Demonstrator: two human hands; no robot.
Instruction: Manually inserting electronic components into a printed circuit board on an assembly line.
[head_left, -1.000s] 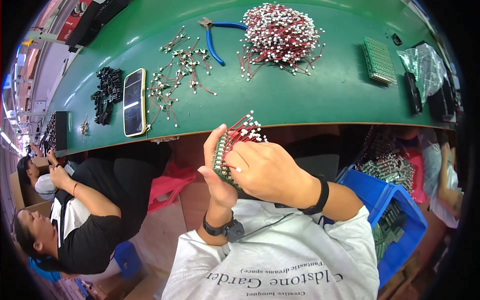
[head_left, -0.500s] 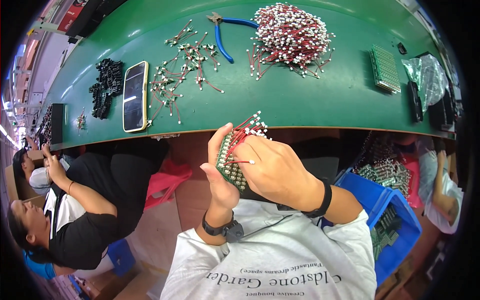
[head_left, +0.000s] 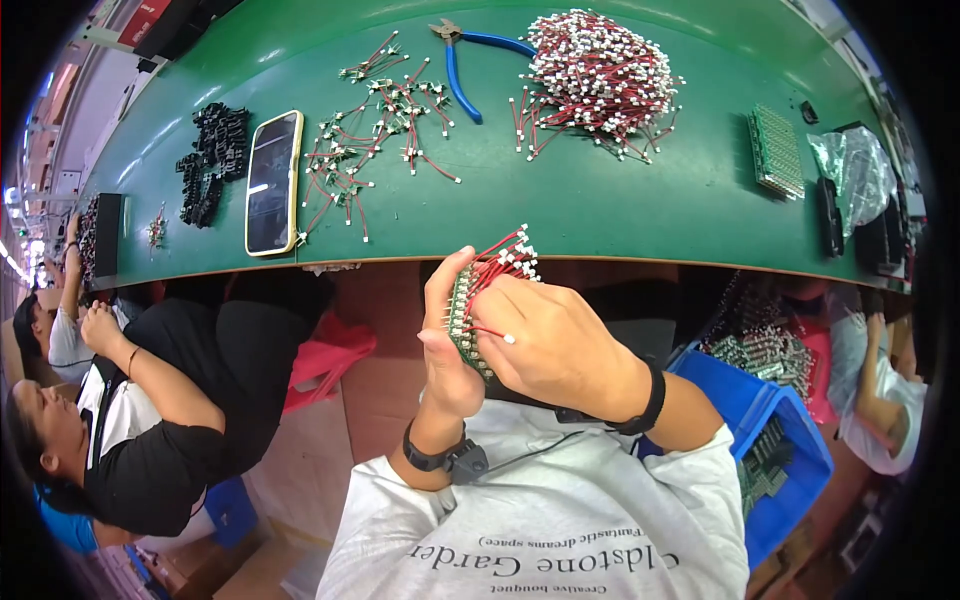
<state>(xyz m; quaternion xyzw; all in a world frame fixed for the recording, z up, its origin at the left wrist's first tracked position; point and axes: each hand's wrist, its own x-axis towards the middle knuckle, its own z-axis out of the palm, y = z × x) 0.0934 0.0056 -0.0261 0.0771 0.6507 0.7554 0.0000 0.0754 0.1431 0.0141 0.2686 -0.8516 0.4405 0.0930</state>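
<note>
My left hand (head_left: 450,370) is closed around the edges of a small green circuit board (head_left: 461,315), which bears rows of pale metal parts. The board stands tilted in front of my chest, just off the table's near edge. My right hand (head_left: 560,335) presses against the board with its fingers curled in. Red wire leads (head_left: 507,262) with white connectors fan out above those fingers, and one single lead (head_left: 490,331) sticks out below the knuckles. My right fingertips are hidden behind the hand, as are the wires' lower ends.
On the green table (head_left: 430,225) lie a large pile of wire leads (head_left: 600,85), blue-handled cutters (head_left: 460,75), scattered leads with small boards (head_left: 385,125), a phone (head_left: 272,185), black parts (head_left: 212,165) and stacked boards (head_left: 775,155). A blue bin (head_left: 740,385) stands right; a co-worker (head_left: 150,400) sits left.
The board has turned in my left hand, so it shows more edge-on. My right hand stays against it, shifted slightly. The view has moved a little.
</note>
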